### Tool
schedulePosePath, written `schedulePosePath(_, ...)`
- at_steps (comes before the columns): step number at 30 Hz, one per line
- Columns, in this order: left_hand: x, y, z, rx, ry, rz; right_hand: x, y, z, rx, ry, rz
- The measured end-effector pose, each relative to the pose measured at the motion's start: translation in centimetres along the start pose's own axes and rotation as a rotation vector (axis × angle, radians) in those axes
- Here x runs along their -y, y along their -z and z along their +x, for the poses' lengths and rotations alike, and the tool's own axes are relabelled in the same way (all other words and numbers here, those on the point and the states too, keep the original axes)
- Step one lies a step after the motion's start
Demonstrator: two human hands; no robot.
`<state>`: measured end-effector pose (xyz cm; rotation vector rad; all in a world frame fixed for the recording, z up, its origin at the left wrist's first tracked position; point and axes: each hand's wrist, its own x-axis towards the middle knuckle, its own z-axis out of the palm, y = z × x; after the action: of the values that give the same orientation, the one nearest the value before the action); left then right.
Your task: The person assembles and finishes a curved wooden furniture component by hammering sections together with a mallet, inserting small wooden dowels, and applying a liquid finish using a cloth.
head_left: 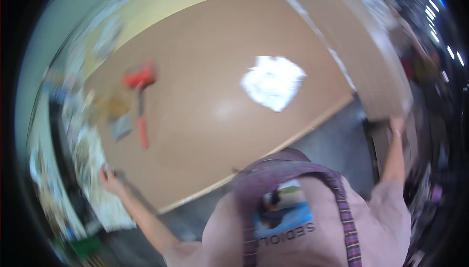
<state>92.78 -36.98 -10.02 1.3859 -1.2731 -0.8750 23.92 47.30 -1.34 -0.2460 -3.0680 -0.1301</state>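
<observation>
My right hand [398,124] is closed on the lower end of a long brown board [359,47], which slants up along the right side of the table. On the left, my left hand [111,180] is beside the edge of the brown tabletop [205,135]; motion smears its fingers. Nearer the middle of the top lies a crumpled white cloth or paper [273,82]. A mallet with a red head [140,75] and a red grip rests on the left part, its handle toward me. Next to it are a small grey block [120,127] and a blurred tan item [115,105].
White crumpled sheeting [95,179] hangs along the table's left side. A pale yellow surface [171,3] borders the far edge. Under the right-hand board stands a brown stack or box [386,142]. Something green [83,245] sits low at the left.
</observation>
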Motion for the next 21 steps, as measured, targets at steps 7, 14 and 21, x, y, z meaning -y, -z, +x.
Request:
schedulePosePath(7, -9.3, -19.4, -13.7, 0.75, 0.124, -0.307, 3.4, 3.7, -3.2, -0.359, -0.196, 0.191)
schedulePosePath(14, -19.7, -31.0, -37.9, 1.328, 0.429, -0.447, -4.5, 7.3, -0.6, -0.422, 0.02, 0.545)
schedulePosePath(21, -28.2, -38.8, -63.8, 1.646, 0.291, -0.469, -9.4, 8.2, 10.4, -0.507, 0.374, 0.625)
